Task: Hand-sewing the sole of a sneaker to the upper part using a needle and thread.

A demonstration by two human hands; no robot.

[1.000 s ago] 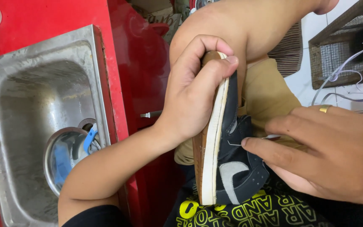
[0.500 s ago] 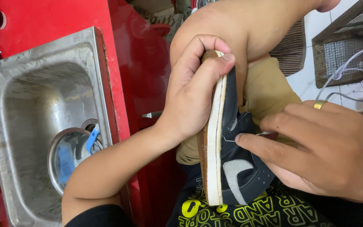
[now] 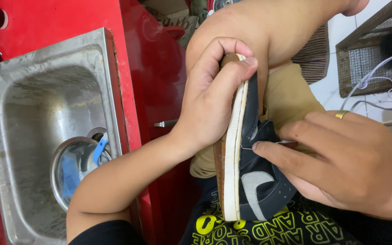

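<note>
My left hand (image 3: 212, 97) grips a dark blue sneaker (image 3: 250, 181) by its sole, thumb over the toe end, holding it on edge against my bare knee (image 3: 268, 27). The sneaker has a cream midsole and a brown outsole. My right hand (image 3: 345, 159), with a gold ring on one finger, pinches a thin needle (image 3: 247, 148) at the seam between the upper and the midsole. Part of the needle is hidden under my fingers.
A steel sink (image 3: 46, 136) set in a red counter (image 3: 132, 68) lies to the left, with a round bowl and a blue item (image 3: 75, 168) in its basin. A wire cage (image 3: 377, 50) and white cords (image 3: 382, 86) are at upper right.
My right hand has shifted slightly left along the shoe's side, with the fingertips closer to the midsole seam. My left hand keeps the same grip.
</note>
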